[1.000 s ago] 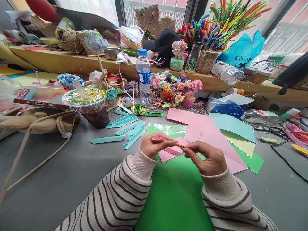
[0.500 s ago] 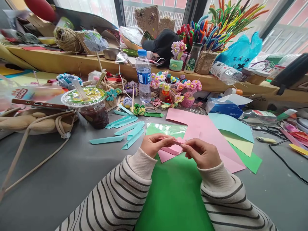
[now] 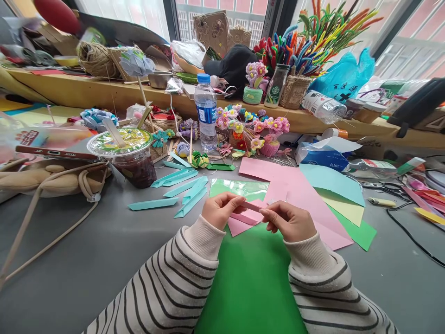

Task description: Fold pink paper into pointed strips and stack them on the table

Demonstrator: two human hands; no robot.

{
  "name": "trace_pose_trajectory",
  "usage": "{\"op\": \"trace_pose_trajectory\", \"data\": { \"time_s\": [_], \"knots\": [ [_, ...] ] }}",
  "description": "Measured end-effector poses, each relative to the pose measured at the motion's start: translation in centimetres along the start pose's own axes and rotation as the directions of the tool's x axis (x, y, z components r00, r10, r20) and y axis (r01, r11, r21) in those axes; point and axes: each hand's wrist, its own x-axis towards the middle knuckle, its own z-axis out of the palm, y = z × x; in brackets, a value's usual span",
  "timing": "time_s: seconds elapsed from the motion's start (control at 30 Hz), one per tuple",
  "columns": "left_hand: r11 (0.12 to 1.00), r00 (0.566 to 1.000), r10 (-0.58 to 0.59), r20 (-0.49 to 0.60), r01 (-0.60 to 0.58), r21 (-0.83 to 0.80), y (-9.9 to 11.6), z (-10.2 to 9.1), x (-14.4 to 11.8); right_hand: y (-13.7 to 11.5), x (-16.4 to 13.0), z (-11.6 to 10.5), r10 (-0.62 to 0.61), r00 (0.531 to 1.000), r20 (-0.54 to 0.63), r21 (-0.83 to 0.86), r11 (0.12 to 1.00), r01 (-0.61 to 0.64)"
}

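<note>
— Camera position?
— Single head-worn view, looking forward and down across the grey table [image 3: 86, 250], close above the striped sleeves [image 3: 181, 278].
— Far limit?
— The windowsill shelf [image 3: 86, 90].

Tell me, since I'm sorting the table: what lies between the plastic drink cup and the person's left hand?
In the head view, folded light-blue paper strips lie on the grey tabletop between the plastic drink cup and the left hand.
</note>
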Motion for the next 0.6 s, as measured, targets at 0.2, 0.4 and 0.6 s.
{"op": "trace_pose_trajectory", "data": {
  "time_s": [0.2,0.4,0.6],
  "knots": [
    [0.995,0.986,-0.084,0.145,0.09,-0.033,0.03,-0.47,0.39,0.37,0.02,-0.13,0.145,0.987,0.061,0.132,0.979,-0.152],
    [0.989,0.989,-0.068,0.132,0.084,-0.123,0.02,-0.52,0.49,0.41,0.09,-0.23,0.146,0.985,0.092,0.153,0.975,-0.159],
    [0.982,0.991,-0.015,0.13,0.039,-0.185,0.03,0.0,0.21,0.45,-0.09,-0.1,0.024,0.999,-0.044,0.153,0.988,-0.017]
  ]
}}
